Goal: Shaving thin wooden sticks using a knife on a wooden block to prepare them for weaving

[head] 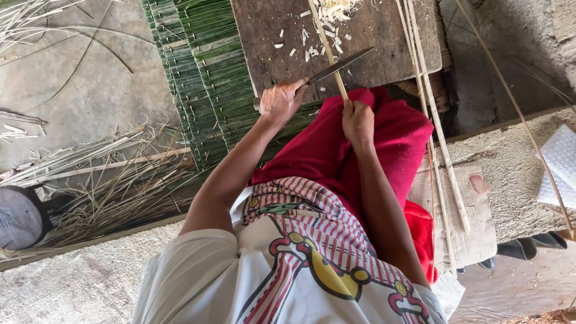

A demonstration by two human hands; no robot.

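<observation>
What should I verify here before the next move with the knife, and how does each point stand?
1. Left hand closed around the handle of the knife: ok.
2. Right hand gripping the near end of the bamboo strip: ok.
3. Blade laid across the strip, over the wooden board: ok.
4. Right hand on the near side of the blade, not touching it: ok.
5. Which way the cutting edge faces: cannot tell.
6. Strip's far end lying in the pile of shavings, so whether it sits free: cannot tell.
</observation>
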